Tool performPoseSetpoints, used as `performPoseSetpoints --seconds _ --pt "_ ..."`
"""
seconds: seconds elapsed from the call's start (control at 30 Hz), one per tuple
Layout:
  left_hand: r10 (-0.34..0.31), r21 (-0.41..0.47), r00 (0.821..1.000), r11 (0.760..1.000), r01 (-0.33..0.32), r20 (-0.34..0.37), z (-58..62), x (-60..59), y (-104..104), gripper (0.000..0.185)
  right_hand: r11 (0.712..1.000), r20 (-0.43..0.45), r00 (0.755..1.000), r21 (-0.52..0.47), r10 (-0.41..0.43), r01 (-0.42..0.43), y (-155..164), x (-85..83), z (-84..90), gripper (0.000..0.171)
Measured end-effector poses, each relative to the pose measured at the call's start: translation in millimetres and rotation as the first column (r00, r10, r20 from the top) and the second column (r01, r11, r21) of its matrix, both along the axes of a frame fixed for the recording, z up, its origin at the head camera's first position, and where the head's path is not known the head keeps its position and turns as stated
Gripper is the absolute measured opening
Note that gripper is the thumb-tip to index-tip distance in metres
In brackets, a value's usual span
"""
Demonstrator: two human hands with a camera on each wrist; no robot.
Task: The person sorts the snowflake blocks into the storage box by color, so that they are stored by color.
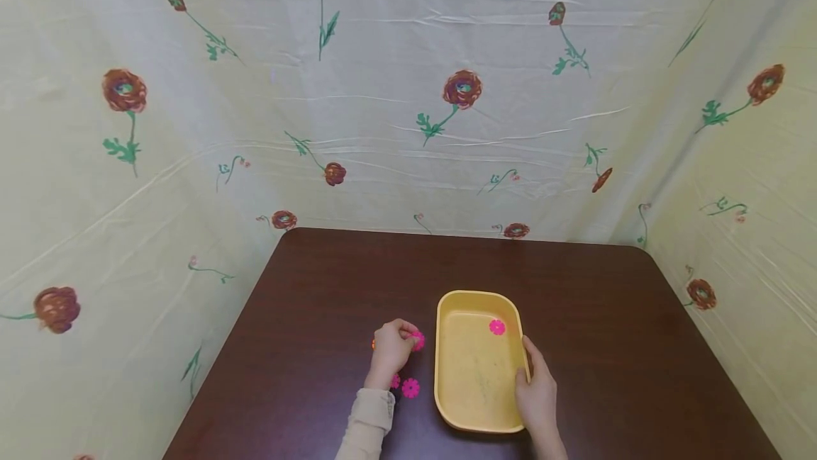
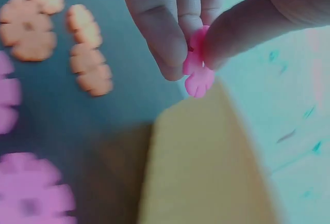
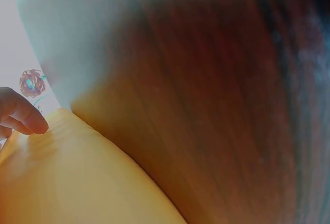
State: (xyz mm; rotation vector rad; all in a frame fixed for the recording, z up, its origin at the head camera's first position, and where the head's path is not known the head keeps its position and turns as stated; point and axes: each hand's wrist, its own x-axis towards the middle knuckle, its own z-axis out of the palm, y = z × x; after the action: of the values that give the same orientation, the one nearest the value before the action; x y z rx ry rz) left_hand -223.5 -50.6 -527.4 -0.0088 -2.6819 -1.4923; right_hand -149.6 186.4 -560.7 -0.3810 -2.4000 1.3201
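Observation:
A yellow tray (image 1: pixel 447 375) sits on the dark brown table (image 1: pixel 319 283), with one pink flower-shaped piece (image 1: pixel 497 327) lying inside it. My left hand (image 1: pixel 391 346) is just left of the tray and pinches a pink flower piece (image 2: pixel 198 69) between thumb and fingers, above the tray's edge (image 2: pixel 206 172). My right hand (image 1: pixel 536 389) grips the tray's right rim, its fingertips (image 3: pixel 26 118) curled over the rim (image 3: pixel 62 146). More pink pieces (image 1: pixel 410 388) lie on the table near my left wrist.
Orange flower pieces (image 2: pixel 31 28) and pink ones (image 2: pixel 31 198) lie on the table by my left hand in the left wrist view. A pale floral cloth (image 1: pixel 408 91) walls in the table at the back and both sides.

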Motion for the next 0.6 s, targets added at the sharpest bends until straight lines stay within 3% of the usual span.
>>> performPoseSetpoints --seconds 0.23,0.33,0.43,0.6 --pt "0.066 0.217 0.993 0.973 -0.085 0.095 27.3 -19.3 8 0.010 1.000 -0.017 1.000 0.002 -0.001 0.001 0 0.0 0.8 0.053" --pt "0.046 0.273 0.991 0.959 -0.079 0.126 37.4 -27.5 19 0.011 1.000 -0.012 1.000 -0.006 -0.001 0.001 0 -0.1 1.4 0.053" --pt "0.002 0.363 0.989 0.930 -0.057 0.150 45.4 -34.9 33 0.013 1.000 -0.009 1.000 -0.015 -0.004 0.004 0 -0.1 1.8 0.053" --pt "-0.049 0.467 0.978 0.883 -0.052 0.202 49.0 -43.2 61 0.014 1.000 -0.013 1.000 -0.016 -0.009 0.009 -2 0.0 1.6 0.052"
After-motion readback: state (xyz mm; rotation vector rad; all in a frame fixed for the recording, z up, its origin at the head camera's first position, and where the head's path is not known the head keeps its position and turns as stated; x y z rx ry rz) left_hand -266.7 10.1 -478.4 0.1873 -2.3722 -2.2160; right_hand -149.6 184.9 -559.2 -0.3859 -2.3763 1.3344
